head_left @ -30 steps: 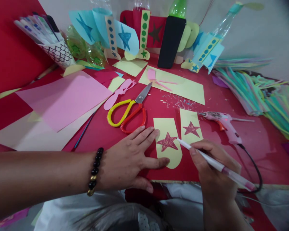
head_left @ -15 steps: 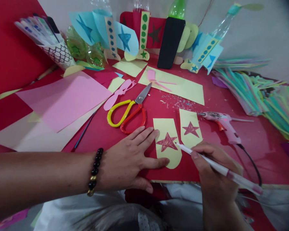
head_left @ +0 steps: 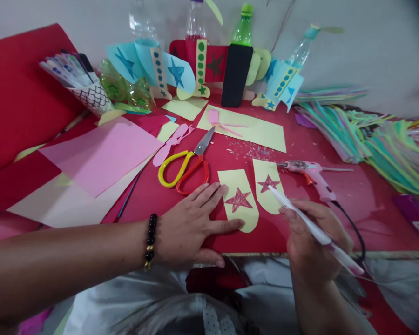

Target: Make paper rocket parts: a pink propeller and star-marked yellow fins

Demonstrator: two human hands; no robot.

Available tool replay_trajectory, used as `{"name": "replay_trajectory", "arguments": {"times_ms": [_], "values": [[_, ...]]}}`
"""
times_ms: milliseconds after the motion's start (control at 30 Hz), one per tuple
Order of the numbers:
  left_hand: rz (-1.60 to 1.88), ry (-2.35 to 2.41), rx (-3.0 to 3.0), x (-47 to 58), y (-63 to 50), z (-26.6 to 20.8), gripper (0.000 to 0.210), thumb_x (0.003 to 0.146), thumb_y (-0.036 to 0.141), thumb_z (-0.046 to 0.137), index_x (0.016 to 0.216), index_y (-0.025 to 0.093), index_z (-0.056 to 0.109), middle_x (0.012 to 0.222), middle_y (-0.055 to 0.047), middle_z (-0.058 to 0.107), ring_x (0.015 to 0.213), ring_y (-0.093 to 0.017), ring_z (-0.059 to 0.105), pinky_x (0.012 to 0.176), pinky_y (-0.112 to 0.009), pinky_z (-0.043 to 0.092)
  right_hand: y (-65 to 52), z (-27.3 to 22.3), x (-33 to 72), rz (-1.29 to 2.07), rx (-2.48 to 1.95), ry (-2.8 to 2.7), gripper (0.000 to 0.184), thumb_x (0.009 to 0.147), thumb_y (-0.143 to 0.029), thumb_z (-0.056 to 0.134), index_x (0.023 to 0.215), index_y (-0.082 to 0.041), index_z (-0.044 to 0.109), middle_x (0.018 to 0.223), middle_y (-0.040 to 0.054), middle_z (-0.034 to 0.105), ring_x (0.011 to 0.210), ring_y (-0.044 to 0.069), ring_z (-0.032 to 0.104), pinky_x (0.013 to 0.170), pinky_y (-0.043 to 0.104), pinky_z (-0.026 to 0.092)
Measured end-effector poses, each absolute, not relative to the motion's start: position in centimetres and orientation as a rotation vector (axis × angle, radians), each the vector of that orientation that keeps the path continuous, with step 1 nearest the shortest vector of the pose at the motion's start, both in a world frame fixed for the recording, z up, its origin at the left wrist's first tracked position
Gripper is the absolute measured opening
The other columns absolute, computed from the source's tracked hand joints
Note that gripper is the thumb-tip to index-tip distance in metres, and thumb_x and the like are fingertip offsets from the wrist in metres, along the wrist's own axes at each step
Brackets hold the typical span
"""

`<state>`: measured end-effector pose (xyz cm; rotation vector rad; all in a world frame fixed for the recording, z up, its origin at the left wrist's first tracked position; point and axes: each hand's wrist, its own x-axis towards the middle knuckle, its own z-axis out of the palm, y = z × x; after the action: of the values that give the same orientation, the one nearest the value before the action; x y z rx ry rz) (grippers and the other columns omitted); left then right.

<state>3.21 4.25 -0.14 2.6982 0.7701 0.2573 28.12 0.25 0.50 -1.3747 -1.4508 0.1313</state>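
My left hand [head_left: 195, 223] lies flat with fingers spread, its fingertips on the left edge of a yellow paper piece [head_left: 248, 221] with a rounded end. A reddish star [head_left: 239, 200] is coloured on that paper. In my right hand [head_left: 317, 237] is a white marker pen [head_left: 305, 217], held between thumb and fingers. Its tip is over a second yellow paper piece [head_left: 270, 202] that bears a similar star; whether it touches cannot be told. Scissors [head_left: 192, 163] with one yellow and one red handle lie just beyond my left fingers.
At right lies a pink glue gun [head_left: 310, 174] with a cord, before bundled pastel strips [head_left: 335, 130]. Decorated bottles [head_left: 178, 70] and a black phone-like slab [head_left: 236, 77] stand behind. Pink paper [head_left: 101, 153] and a pen holder [head_left: 92, 97] are at left.
The marker tip has risen from beside the nearer star and moved to the second star. My left hand stays on the first paper. The whole view has shifted slightly.
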Motion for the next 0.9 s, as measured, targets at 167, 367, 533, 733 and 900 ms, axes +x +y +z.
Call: {"name": "replay_trajectory", "arguments": {"times_ms": [167,367,533,733,900], "values": [[0.197,0.801,2.685,3.5,4.3,0.5,0.077,0.079,0.078,0.046,0.147,0.044,0.033,0.163,-0.009,0.0,0.146,-0.044,0.009,0.115,-0.059,0.015,-0.3,-0.4,28.9,0.083,-1.326,-1.547,0.02,0.084,-0.014,0.065,0.103,-0.017,0.069,0.084,0.004,0.074,0.076,0.018,0.07,0.074,0.031,0.055],[0.209,0.816,2.718,3.4,4.5,1.1,0.073,0.082,0.074,0.048,0.147,0.044,0.034,0.163,-0.009,-0.002,0.146,-0.044,0.009,0.114,-0.059,0.019,-1.3,-1.6,30.4,0.084,-1.404,-1.536,0.02,0.089,-0.018,0.06,0.108,-0.018,0.066,0.086,0.0039,0.075,0.08,0.017,0.071,0.077,0.03,0.056],[0.271,0.842,2.741,3.2,4.8,1.2,0.069,0.087,0.065,0.052,0.148,0.039,0.034,0.162,-0.01,0.004,0.147,-0.04,0.009,0.115,-0.056,0.023,-1.2,-2.0,30.4,0.035,-1.394,-1.607,0.02,0.091,-0.023,0.057,0.11,-0.018,0.064,0.097,0.0074,0.074,0.093,0.019,0.07,0.086,0.032,0.054],[0.322,0.936,2.778,3.1,3.8,1.1,0.062,0.088,0.062,0.052,0.143,0.034,0.045,0.163,-0.011,0.002,0.146,-0.04,0.014,0.115,-0.056,0.024,-0.7,-2.3,30.3,0.026,-1.375,-1.634,0.023,0.092,-0.028,0.056,0.111,-0.018,0.062,0.096,0.0087,0.073,0.089,0.02,0.07,0.085,0.033,0.055],[0.387,0.927,2.768,3.0,3.8,1.0,0.059,0.089,0.055,0.055,0.143,0.033,0.046,0.163,-0.009,0.0,0.146,-0.036,0.019,0.115,-0.052,0.026,-0.6,-2.3,30.2,-0.006,-1.347,-1.697,0.024,0.092,-0.027,0.052,0.113,-0.018,0.06,0.097,0.0091,0.073,0.09,0.021,0.07,0.085,0.034,0.055]]}}
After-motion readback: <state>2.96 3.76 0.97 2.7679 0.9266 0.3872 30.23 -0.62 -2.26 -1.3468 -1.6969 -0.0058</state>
